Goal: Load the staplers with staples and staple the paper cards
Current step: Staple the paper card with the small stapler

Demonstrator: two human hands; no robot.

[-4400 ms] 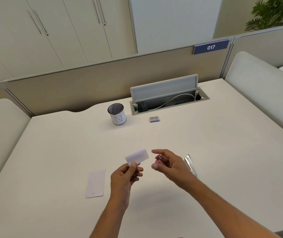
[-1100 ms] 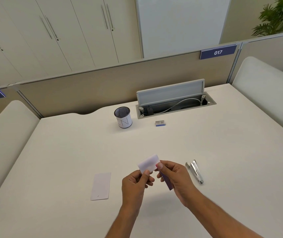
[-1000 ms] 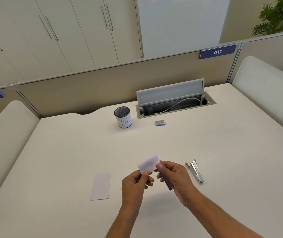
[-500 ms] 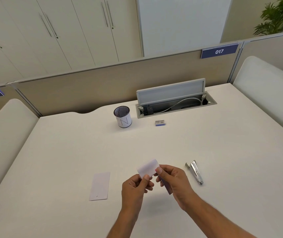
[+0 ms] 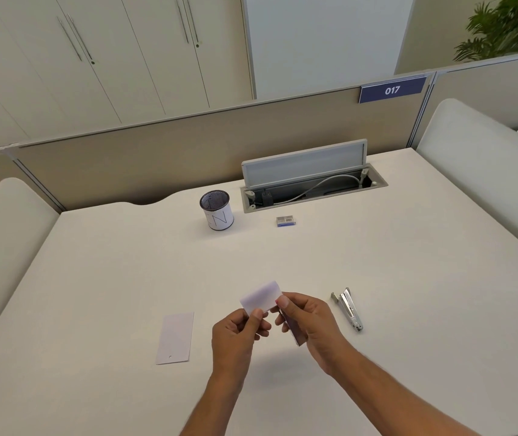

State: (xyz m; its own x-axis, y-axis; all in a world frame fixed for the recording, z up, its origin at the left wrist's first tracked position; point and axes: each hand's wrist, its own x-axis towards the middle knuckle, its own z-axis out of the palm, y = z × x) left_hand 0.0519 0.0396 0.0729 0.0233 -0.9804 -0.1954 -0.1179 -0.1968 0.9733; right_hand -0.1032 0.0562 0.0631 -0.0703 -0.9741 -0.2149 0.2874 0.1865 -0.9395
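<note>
Two paper cards: one (image 5: 261,295) I am pinching above the desk (image 5: 408,262) in my left hand (image 5: 235,333); one (image 5: 175,338) is lying flat to the near left. My right hand (image 5: 309,322) is gripping a dark stapler (image 5: 293,330) against the held card's right edge. One silver stapler (image 5: 347,309) is lying just right of my hands. One staple box (image 5: 286,221) is sitting far, beside a mesh pen cup (image 5: 216,209).

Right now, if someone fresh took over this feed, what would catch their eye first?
Two bare hands at the near centre: the left hand pinches a small white paper card, and the right hand grips a small dark purple stapler against the card's edge. A silver metal stapler lies just right of them, a second white card to their left.
</note>
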